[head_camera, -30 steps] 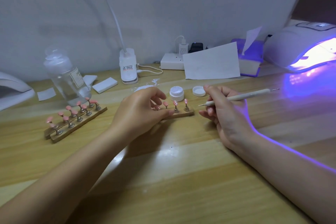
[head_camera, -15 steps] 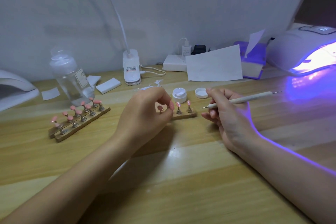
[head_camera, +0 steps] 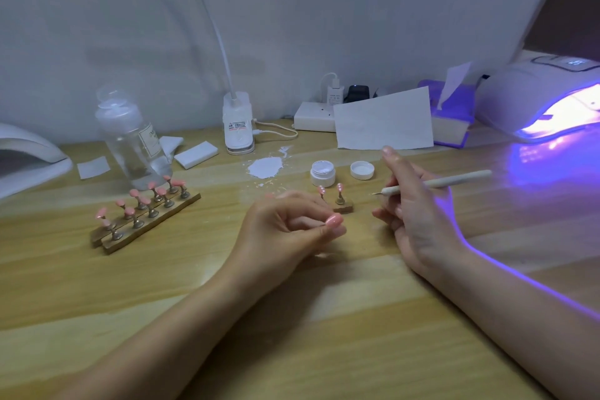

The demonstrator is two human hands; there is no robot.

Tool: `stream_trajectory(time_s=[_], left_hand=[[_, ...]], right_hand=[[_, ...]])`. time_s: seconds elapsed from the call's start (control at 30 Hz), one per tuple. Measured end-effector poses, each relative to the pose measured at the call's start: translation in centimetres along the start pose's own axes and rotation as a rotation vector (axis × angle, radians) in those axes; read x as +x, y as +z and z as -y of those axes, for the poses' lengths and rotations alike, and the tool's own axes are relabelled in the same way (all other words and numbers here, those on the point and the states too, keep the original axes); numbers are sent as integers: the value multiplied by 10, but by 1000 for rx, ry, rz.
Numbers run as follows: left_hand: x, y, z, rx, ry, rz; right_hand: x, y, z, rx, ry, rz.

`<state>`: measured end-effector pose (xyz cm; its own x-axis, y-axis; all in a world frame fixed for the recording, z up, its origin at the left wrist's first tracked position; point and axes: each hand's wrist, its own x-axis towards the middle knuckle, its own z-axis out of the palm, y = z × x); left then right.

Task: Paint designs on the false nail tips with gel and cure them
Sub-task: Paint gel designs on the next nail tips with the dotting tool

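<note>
The counter [head_camera: 97, 286] is pale wood-grain laminate with a soft sheen, washed violet along its right side by the glow from a smooth white domed curing lamp [head_camera: 532, 97] that is lit inside. Near the middle lies a chalky white smear of gel [head_camera: 264, 167] spread flat on the surface, and just right of it stands a small round white jar [head_camera: 322, 173], open, with its shallow white lid [head_camera: 362, 170] beside it. In front of the jar a short wooden strip [head_camera: 343, 206] carries two slim metal stems, each topped by a pink nail tip dotted white [head_camera: 339, 187]. Farther left, two longer wooden strips [head_camera: 143, 224] lie side by side, holding rows of glossy pink oval tips on metal stands. Behind them stands a clear plastic bottle [head_camera: 133, 143] with a cap. A flat sheet of white paper [head_camera: 383, 122] leans at the back. The left hand [head_camera: 285, 230] is curled, its thumb and fingertips pinching a single pink nail tip [head_camera: 334, 220] just in front of the short strip; any stem beneath the tip cannot be seen. The right hand [head_camera: 412, 204], well apart from the left, grips a slender cream-coloured dotting tool [head_camera: 454, 181] with a fine metal point aimed left, its forefinger raised straight.
</note>
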<state>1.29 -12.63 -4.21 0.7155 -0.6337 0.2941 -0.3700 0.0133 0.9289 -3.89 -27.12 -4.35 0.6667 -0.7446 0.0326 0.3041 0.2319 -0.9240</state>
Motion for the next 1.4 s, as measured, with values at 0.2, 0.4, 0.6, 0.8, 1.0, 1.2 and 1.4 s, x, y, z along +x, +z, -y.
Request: stream_trajectory(time_s=[0.2,0.4,0.6,0.8,1.0,1.2,1.4], left_hand=[[0,0,5,-51,-45,14],[-1,1,6,-56,-32,-11],[-1,1,6,-43,-48,-1],[-1,0,6,-11,-53,5],[1,0,7,-8,-73,-1],[1,0,8,-13,-79,4],[1,1,10,13,-66,10]], right_hand=[[16,4,12,-256,-240,93],[56,24,25,-641,-268,233],[77,50,13,-935,-275,263],[79,55,-1,-1094,-279,255],[79,56,-1,-1135,-303,283],[71,53,8,-858,-332,184],[27,34,22,-316,-306,136]])
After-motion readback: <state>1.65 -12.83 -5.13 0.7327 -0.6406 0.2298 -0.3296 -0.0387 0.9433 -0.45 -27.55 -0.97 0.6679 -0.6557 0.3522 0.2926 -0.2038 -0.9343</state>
